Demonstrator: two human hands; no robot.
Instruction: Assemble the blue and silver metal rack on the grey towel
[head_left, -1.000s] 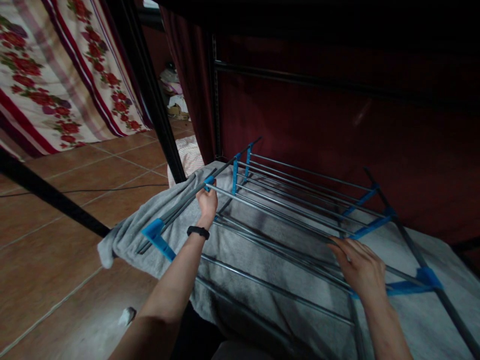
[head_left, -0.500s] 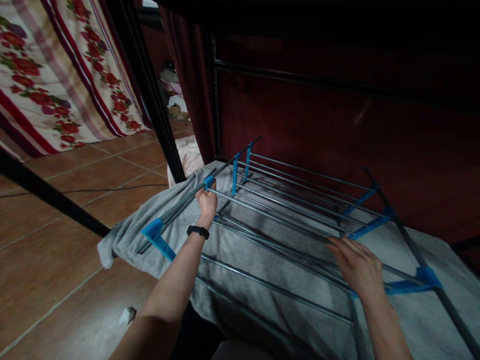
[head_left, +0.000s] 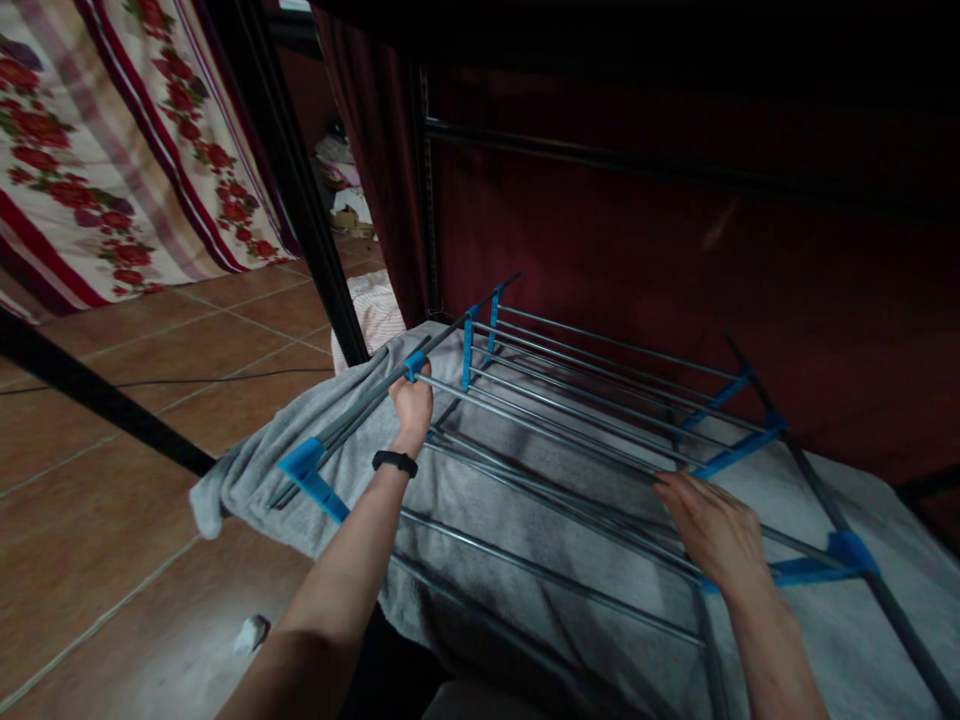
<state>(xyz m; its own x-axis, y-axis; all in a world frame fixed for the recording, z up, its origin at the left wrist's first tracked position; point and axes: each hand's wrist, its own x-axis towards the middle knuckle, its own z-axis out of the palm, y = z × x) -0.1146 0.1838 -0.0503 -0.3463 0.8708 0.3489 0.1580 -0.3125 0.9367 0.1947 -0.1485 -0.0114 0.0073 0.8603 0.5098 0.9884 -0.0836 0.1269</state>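
A metal drying rack (head_left: 547,432) with grey tubes and blue plastic joints lies across a grey blanket. My left hand (head_left: 412,398), with a black band on its wrist, is closed around the rack at a blue joint (head_left: 415,366) on the left side rail. My right hand (head_left: 712,525) is wrapped over a long crossbar toward the rack's right end, a short way from another blue joint (head_left: 847,555). Part of each hand's grip is hidden behind the fingers and tubes.
The grey blanket (head_left: 247,470) hangs over the bed's left edge. Black metal posts (head_left: 300,190) and a dark red curtain (head_left: 585,250) surround it. A floral cloth (head_left: 112,150) hangs at left above the tiled floor (head_left: 90,430), where a cable (head_left: 165,381) and a small whitish lump (head_left: 253,634) lie.
Both hands keep their hold on the drying rack, which looks unmoved. The whole view has shifted only slightly.
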